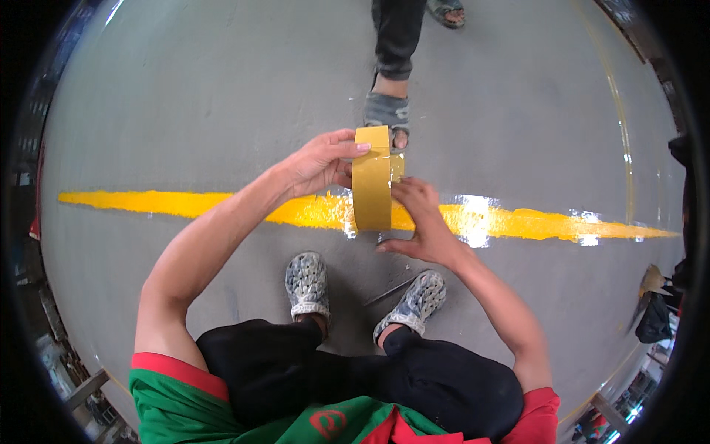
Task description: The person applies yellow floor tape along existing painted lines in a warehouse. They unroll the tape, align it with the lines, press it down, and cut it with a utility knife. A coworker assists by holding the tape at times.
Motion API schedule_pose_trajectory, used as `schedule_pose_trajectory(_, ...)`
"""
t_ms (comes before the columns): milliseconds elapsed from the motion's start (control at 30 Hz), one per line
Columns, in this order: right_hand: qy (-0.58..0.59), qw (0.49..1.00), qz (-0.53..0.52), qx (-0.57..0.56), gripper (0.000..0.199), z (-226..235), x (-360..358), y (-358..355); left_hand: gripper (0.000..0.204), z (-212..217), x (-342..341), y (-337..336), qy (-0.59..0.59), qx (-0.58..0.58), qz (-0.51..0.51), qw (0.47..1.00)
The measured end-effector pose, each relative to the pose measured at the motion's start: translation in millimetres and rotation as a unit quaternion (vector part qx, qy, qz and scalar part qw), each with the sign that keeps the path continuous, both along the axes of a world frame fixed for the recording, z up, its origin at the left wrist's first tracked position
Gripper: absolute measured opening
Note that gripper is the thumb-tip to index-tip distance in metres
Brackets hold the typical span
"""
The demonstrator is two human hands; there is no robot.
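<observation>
My left hand grips a wide roll of yellow-brown packing tape near its upper end. The thumb lies across the roll's face and the other fingers are partly hidden behind it. The roll is held upright on edge above the floor. At its lower right is my right hand, with thumb and fingers spread apart. Its fingertips meet the right edge of the roll, and the thumb sits just below it, apart from the fingers. A shiny piece of tape or film shows at the roll's right side.
A glossy yellow stripe crosses the grey floor beneath my hands. My clogs stand on the near side. Another person's sandalled foot is just beyond the roll. A black bag lies at the far right.
</observation>
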State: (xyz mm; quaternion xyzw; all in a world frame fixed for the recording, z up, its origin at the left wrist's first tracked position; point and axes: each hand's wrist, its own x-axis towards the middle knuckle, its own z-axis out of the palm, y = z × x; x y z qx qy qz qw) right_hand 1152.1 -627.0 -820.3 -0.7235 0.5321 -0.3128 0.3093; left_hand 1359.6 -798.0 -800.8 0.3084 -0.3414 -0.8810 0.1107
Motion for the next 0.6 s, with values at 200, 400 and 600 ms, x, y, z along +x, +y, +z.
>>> schedule_pose_trajectory(200,-0.074,0.991,0.043,0.106,0.048,35.4,19.1,-3.3,0.042,-32.9,6.1,-5.7,-0.036,0.044,0.024,0.998)
schedule_pose_trajectory(400,-0.057,0.988,0.071,0.124,0.046,69.9,9.0,-2.4,0.074,-31.0,5.9,-12.2,0.056,0.129,0.037,0.989)
schedule_pose_trajectory(600,-0.046,0.993,-0.002,0.107,0.046,99.1,6.3,-33.1,0.046,20.2,-14.4,-43.2,0.047,-0.060,0.028,0.997)
